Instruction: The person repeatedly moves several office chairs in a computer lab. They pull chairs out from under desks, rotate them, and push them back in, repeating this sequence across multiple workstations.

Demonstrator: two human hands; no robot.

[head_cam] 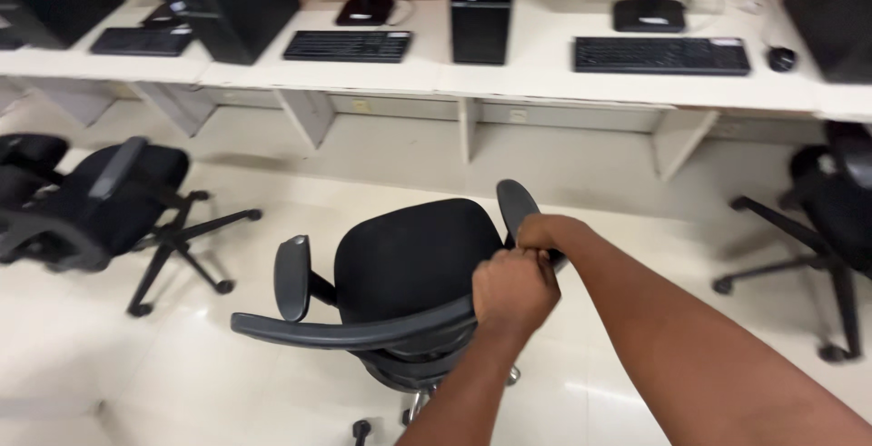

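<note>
— So, how are the hands set on that black office chair with the padded seat and curved plastic armrests?

— Left hand is clenched round the right end of the chair's curved grey back rail, a full grip with the knuckles up. Right hand is closed on the near end of the right armrest, just beside the left; the two fists touch. The chair stands on the floor in the middle of the aisle, seat facing away towards the long white table.

— Anything to mind while handling it?

— I'd judge both hands sit on one side, so a push would tend to swing the chair on its castors rather than roll it straight. Keeping the wrists low and the pull even should steady it. Spreading one hand towards the far end of the rail would give better control.

— And the floor?

— Glossy pale tiled floor, smooth, with reflections; castors should run freely, perhaps too freely.

— The room?

— A computer room. The table carries black keyboards, two monitors, a black tower case and a mouse. Another black chair stands well apart on the left, and a third at the right edge.
</note>
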